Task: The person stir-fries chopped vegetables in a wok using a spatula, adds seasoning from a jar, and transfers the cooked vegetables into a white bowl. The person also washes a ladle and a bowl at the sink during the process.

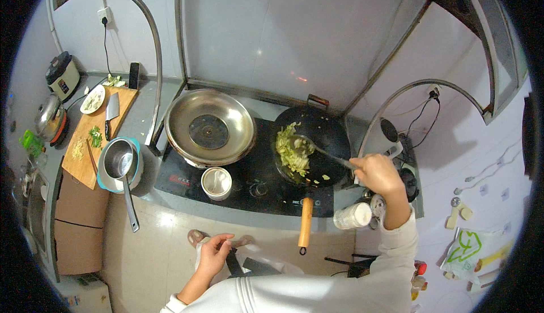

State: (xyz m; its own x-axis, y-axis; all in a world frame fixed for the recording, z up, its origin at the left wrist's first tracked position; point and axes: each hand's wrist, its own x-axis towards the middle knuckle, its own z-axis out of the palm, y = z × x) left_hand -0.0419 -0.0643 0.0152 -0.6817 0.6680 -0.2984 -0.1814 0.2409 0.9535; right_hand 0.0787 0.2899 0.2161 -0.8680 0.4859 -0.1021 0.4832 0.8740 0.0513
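My right hand (379, 173) grips the handle of a metal wok spatula (329, 155). Its head rests among chopped, pale green vegetables (293, 151) in a black wok (325, 130), partly hidden by them. The wok sits on the right side of a black cooktop (267, 202), its wooden handle (305, 223) pointing towards me. My left hand (214, 253) hangs low in front of my body, its fingers loosely bent and nothing visible in it. On the cooktop's left is a wide steel lid (238, 130), lying upside down. A small white container (216, 184) stands at the front.
Left of the cooktop, a steel saucepan (119, 160) sits over a blue-rimmed bowl (100, 181). Beyond is a cutting board (83, 130) with a cleaver (112, 107), a white dish (92, 99) and chopped ingredients. A jar (352, 216) stands below my right forearm. Metal-framed panels surround the cooktop.
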